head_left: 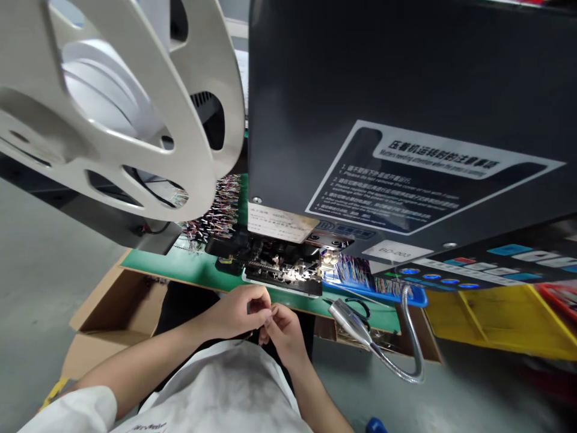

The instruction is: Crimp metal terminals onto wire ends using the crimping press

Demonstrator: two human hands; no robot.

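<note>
In front of my body, just below the green table edge, my left hand (238,311) and my right hand (286,332) meet at the fingertips. Thumb and finger of each are pinched together. Whatever lies between them is too small to make out. Slightly beyond the hands is the lit working head (288,272) of a black press machine (306,108); neither hand touches it. Bundles of thin coloured wires (220,207) lie left of the head, and more wires (356,269) rest in a blue tray (417,296) to its right.
A large pale reel (228,78) stands at upper left. On the right, a lamp (349,322) on a bent metal gooseneck juts past the green tabletop (180,264), near a black-handled tool (363,308). Cardboard boxes (121,304) sit lower left, and a yellow bin (500,316) far right.
</note>
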